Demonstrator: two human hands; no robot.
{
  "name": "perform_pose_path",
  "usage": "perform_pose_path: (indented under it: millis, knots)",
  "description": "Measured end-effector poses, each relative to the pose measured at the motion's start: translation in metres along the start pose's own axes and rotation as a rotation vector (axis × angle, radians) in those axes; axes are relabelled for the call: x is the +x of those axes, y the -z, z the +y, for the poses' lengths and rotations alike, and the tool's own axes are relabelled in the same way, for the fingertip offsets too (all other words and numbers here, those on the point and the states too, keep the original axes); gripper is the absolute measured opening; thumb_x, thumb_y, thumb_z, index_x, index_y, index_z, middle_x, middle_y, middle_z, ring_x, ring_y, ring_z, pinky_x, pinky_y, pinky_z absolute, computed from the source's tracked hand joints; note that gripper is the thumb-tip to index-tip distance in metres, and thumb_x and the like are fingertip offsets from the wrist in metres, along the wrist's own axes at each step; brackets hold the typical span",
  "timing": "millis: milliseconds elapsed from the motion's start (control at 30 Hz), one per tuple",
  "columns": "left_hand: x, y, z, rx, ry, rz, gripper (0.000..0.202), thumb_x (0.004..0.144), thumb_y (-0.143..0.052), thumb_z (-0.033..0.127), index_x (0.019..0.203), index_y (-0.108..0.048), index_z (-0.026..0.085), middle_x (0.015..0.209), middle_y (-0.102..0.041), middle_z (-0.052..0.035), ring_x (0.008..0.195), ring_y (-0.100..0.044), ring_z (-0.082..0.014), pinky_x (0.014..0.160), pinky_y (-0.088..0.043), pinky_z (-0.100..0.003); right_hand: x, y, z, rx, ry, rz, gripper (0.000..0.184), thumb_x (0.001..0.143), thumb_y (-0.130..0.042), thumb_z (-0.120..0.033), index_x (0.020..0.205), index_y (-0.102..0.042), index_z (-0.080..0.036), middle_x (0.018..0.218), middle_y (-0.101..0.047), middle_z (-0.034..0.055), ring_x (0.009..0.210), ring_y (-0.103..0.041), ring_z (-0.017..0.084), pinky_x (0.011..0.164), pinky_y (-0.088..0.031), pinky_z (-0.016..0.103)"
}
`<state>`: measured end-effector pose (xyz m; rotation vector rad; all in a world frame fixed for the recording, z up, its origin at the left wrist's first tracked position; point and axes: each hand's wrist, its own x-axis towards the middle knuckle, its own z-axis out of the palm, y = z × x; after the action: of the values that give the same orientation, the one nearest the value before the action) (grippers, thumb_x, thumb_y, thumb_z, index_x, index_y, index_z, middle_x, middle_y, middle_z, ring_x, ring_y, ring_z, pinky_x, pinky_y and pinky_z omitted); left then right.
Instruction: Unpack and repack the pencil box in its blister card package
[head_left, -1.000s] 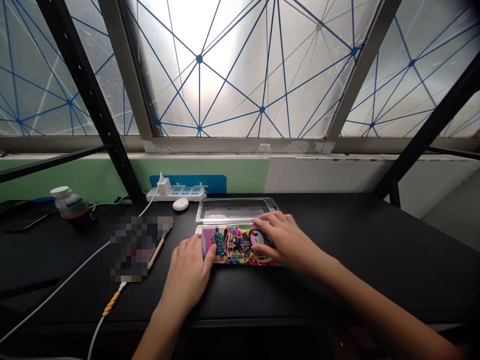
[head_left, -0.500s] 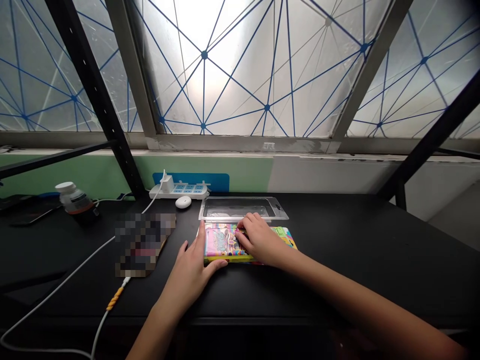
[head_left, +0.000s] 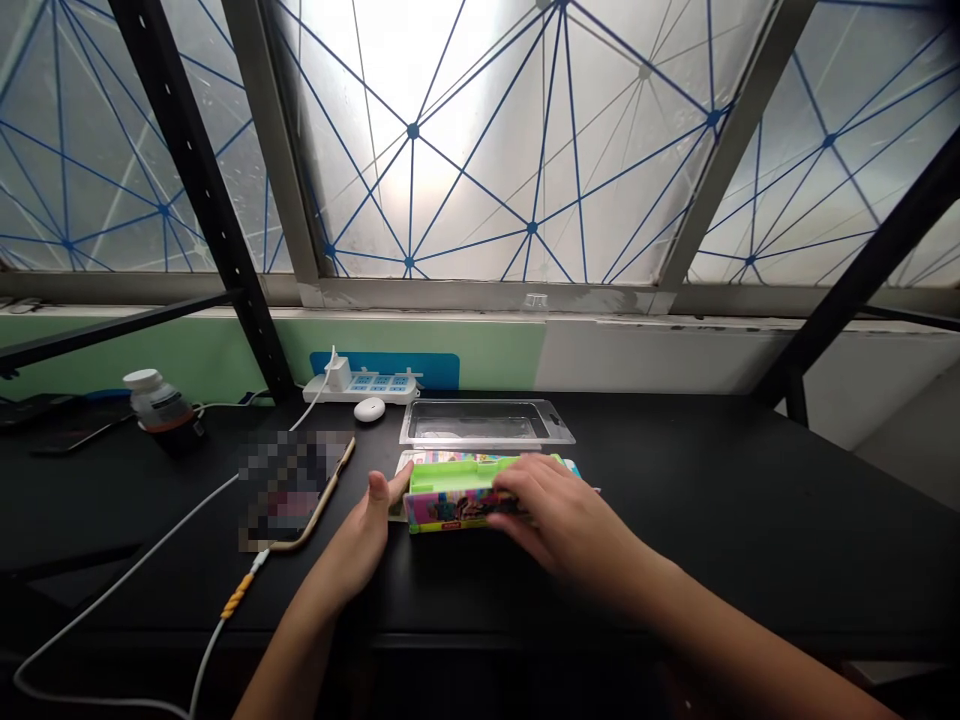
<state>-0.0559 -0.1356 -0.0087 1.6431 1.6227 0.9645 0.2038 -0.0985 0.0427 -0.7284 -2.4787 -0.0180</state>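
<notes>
A brightly printed box like a pencil case (head_left: 454, 508) lies on the black table, its bright green inside showing along the top. Below that, a pink and purple printed panel faces me. My right hand (head_left: 551, 505) has its fingers bent over the right part of the case, with the thumb low at the front; the hand covers that end. At the left end, my left hand (head_left: 367, 530) rests its fingers against the case, thumb raised and apart. A pale printed surface (head_left: 401, 465) shows behind and left of the green part. Just behind lies a clear plastic tray (head_left: 480, 440).
A blurred-out phone-like device (head_left: 300, 490) with a white charging cable (head_left: 206, 640) lies on the left. Farther back are a white earbud case (head_left: 369, 409), a power strip (head_left: 382, 388) and a bottle (head_left: 159, 408). Black metal posts (head_left: 214, 210) frame the table (head_left: 735, 520).
The printed top that faced up has swung, and the green inside now shows. My right hand has moved slightly right and lower. My left thumb has lifted off the front edge.
</notes>
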Motion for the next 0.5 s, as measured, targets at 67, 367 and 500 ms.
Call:
perform_pose_path:
  millis: [67,367,500]
  knots:
    - [0.001,0.000,0.000,0.024,0.032,0.022,0.077,0.098,-0.009,0.069,0.140,-0.058,0.027,0.143,-0.058,-0.0072,0.143,-0.040,-0.0313,0.116,-0.032,-0.054,-0.015,0.024,-0.002,0.104,-0.024,-0.165,0.023,0.097,-0.056,-0.041,0.113,-0.061,-0.025,0.106,-0.070,0.0084,0.100,-0.063,0.026,0.090,-0.050,0.044]
    - [0.001,-0.009,-0.007,0.235,-0.011,-0.015,0.077,0.090,-0.054,0.065,0.154,-0.036,0.026,0.160,-0.033,-0.0093,0.149,-0.019,-0.0396,0.116,-0.027,-0.060,-0.083,0.016,0.074,0.234,-0.397,-0.411,0.110,0.072,-0.079,-0.060,0.158,-0.013,-0.041,0.167,-0.017,0.0071,0.150,-0.019,0.038,0.118,-0.024,0.061]
    - [0.000,-0.010,-0.008,0.231,-0.074,-0.022,0.073,0.096,-0.043,0.063,0.157,-0.030,0.024,0.162,-0.029,-0.0079,0.151,-0.020,-0.0320,0.121,-0.016,-0.056,-0.088,0.004,0.076,0.299,-0.475,-0.303,0.098,0.080,-0.074,-0.054,0.159,-0.017,-0.036,0.166,-0.021,0.0061,0.149,-0.024,0.033,0.120,-0.025,0.054]
